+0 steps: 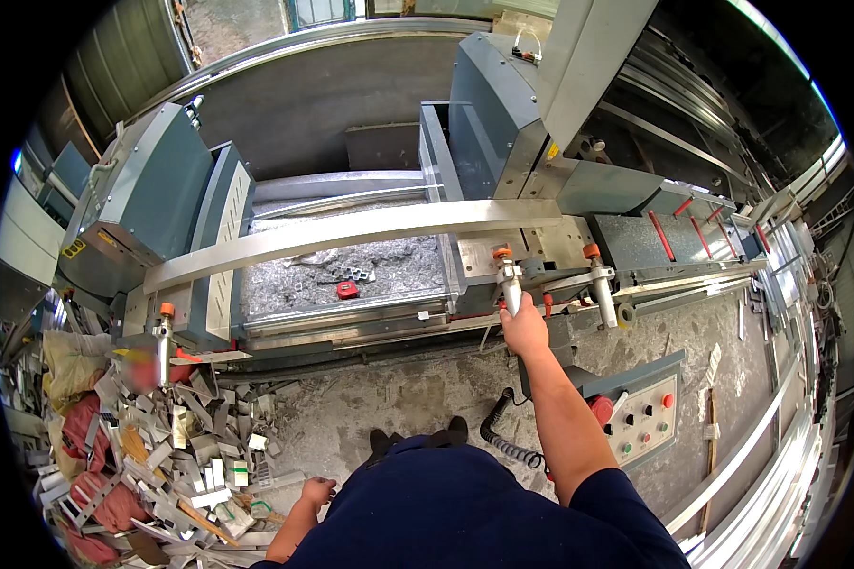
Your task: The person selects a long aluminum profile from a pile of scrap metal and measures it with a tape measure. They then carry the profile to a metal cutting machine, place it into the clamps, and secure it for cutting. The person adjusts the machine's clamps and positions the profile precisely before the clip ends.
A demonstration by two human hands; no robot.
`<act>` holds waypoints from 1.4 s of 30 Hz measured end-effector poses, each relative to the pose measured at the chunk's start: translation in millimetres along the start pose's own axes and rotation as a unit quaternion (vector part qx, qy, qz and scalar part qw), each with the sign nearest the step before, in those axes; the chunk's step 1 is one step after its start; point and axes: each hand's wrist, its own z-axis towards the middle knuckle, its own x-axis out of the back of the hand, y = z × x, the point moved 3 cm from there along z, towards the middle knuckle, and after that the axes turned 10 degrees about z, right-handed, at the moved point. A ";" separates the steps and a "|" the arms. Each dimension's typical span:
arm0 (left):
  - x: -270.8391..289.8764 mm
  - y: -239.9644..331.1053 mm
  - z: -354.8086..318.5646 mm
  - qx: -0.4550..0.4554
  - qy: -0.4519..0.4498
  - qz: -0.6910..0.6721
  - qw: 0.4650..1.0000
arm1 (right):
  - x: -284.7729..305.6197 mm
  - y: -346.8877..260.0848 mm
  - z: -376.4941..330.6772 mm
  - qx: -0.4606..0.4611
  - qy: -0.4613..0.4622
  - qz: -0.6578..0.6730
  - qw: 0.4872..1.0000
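My right hand (525,327) is closed around the silver cylinder of a clamp (510,284) with an orange tip. The clamp stands at the front of a grey-blue sawing machine (489,123). Along the machine bed lies a long silver metal profile (351,230), stretching from the left head to the right one. A second clamp (603,294) of the same kind sits just right of my hand, and a third clamp (164,346) is at the machine's left end. Hanging low beside my body, my left hand (319,490) holds nothing visible, its fingers loosely curled and slightly apart.
A control panel (640,422) with several buttons juts out right of my forearm. Metal offcuts (199,465) are heaped at left. A red tape measure (348,289) lies on the chip-covered bed. Long profiles (769,474) line the right side; a coiled hose (508,446) hangs near my feet.
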 end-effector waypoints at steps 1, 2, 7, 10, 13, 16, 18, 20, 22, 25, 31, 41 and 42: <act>-0.1 -1.5 0.8 -0.001 0.000 -0.001 1.000 | 0.2 -0.5 0.0 0.002 -0.001 -0.001 1.000; -0.3 -2.8 1.8 -0.001 -0.001 -0.002 1.000 | 0.5 -1.1 0.3 0.004 -0.002 -0.001 1.000; -3.2 -6.2 4.9 0.003 0.001 -0.018 1.000 | 0.1 -1.0 1.1 0.005 -0.006 -0.005 1.000; -3.7 -7.8 6.9 0.000 0.000 -0.017 1.000 | 0.1 -1.6 1.4 0.001 -0.011 -0.006 1.000; -3.2 -5.8 5.4 -0.002 0.002 -0.010 1.000 | -0.2 -0.2 1.6 -0.001 -0.009 -0.008 1.000; -2.4 -2.8 1.5 -0.002 0.004 -0.006 1.000 | 0.7 -1.7 0.7 -0.004 -0.010 -0.011 1.000; -2.9 -7.5 2.5 0.002 0.008 -0.010 1.000 | 0.4 -2.4 1.0 -0.004 -0.013 -0.011 1.000; -3.4 -7.0 2.3 0.000 0.008 -0.011 1.000 | -0.3 1.2 1.7 -0.004 0.000 -0.001 1.000; -4.1 -6.8 1.7 0.002 0.004 -0.013 1.000 | -0.2 1.6 1.3 -0.006 0.002 0.006 1.000; -4.9 -9.6 1.8 0.007 -0.001 -0.017 1.000 | 2.1 -4.1 -0.5 -0.011 -0.008 0.010 1.000; -7.1 -13.4 6.2 0.004 -0.003 -0.023 1.000 | 2.3 -3.1 0.3 -0.014 -0.014 0.004 1.000; -6.9 -6.5 1.4 0.010 0.000 -0.005 1.000 | 0.9 0.9 0.9 -0.008 -0.007 0.006 1.000; -7.1 -6.1 1.6 0.009 -0.001 -0.004 1.000 | 1.2 1.2 1.0 -0.008 -0.007 0.007 1.000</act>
